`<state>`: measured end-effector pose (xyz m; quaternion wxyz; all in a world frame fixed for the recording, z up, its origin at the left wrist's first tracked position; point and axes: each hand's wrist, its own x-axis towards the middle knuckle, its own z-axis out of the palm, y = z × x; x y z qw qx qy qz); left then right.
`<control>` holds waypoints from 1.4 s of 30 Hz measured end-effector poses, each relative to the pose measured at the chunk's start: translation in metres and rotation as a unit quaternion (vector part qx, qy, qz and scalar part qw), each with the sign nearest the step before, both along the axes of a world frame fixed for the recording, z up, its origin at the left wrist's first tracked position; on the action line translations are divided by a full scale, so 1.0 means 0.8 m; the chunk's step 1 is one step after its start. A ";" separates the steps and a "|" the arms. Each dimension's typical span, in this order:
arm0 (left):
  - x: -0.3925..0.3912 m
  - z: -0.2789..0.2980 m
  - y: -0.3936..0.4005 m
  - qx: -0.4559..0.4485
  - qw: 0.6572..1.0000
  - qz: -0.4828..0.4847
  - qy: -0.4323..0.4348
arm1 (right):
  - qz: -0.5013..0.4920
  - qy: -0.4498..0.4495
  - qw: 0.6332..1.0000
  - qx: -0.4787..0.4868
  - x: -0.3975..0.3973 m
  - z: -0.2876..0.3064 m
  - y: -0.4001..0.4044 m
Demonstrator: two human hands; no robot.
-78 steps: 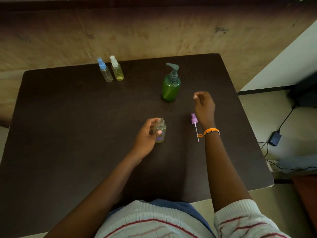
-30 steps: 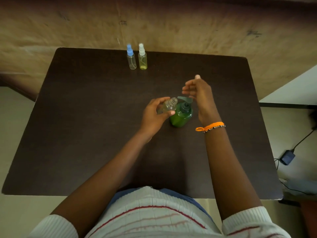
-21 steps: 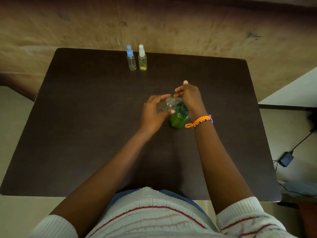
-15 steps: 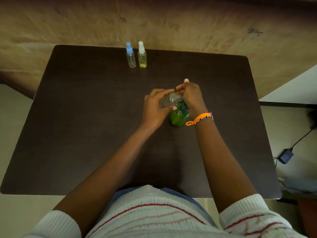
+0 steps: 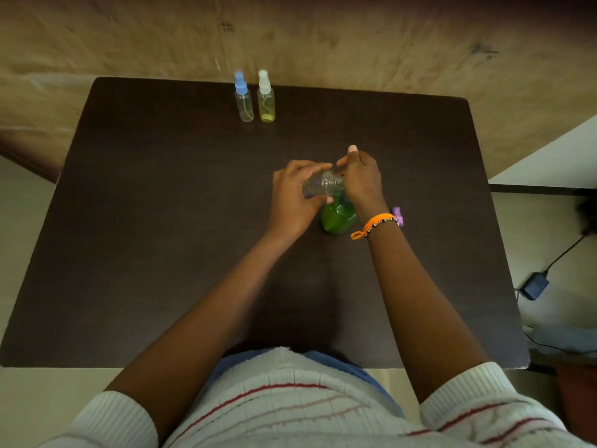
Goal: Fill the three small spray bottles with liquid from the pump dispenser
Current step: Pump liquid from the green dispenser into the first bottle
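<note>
Dark matte table (image 5: 161,253), rectangular, against a mottled tan wall. Centre: green translucent pump dispenser (image 5: 337,218), its head hidden under the right hand (image 5: 361,181) (fingers curled over it, exact grip unclear). Left hand (image 5: 292,197) grips a clear uncapped spray bottle (image 5: 321,184), tilted toward the pump. Far edge: blue-capped bottle (image 5: 244,100) and white-capped bottle (image 5: 266,98), upright, side by side. Purple spray cap (image 5: 398,215) lies beside the right wrist.

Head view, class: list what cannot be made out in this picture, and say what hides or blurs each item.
- Pump head of the green dispenser: covered by the right hand.
- Mouth of the open bottle: hidden behind the right hand, so any liquid flow cannot be seen.
- Purple sprayer: mostly hidden by the right wrist.
- Fill level in the blue-capped bottle: too small and blurred.
- Left hand grips the open bottle, hiding its base.
</note>
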<state>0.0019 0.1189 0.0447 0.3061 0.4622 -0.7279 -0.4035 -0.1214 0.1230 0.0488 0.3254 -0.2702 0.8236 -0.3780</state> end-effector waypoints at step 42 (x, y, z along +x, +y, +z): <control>-0.002 0.003 -0.002 0.012 1.000 -0.008 0.012 | -0.002 -0.069 0.997 -0.022 -0.008 -0.002 -0.002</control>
